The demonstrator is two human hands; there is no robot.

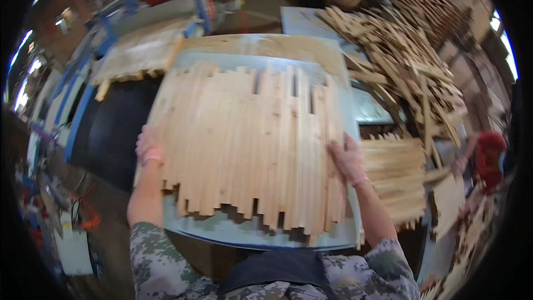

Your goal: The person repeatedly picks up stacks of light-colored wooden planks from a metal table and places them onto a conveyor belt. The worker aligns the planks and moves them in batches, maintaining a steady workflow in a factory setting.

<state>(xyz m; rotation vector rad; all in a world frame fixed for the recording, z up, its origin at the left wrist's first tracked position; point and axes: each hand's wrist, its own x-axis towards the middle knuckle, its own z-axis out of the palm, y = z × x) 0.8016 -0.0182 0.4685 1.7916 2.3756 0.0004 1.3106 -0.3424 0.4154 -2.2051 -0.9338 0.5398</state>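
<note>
A wide sheet of many narrow pale wooden strips (244, 144) lies side by side on a grey-blue board (222, 232) in front of me, its near and far ends ragged. My left hand (148, 145), in a thin pink glove, presses flat against the sheet's left edge. My right hand (348, 159), gloved the same, presses on the sheet's right edge. Both hands squeeze the strips together from the sides; neither closes around a strip.
A stack of short wooden strips (395, 180) sits just right of my right hand. A big loose heap of strips (405, 61) fills the far right. A black conveyor belt (114, 128) runs on the left. A person in red (488, 158) works at the right edge.
</note>
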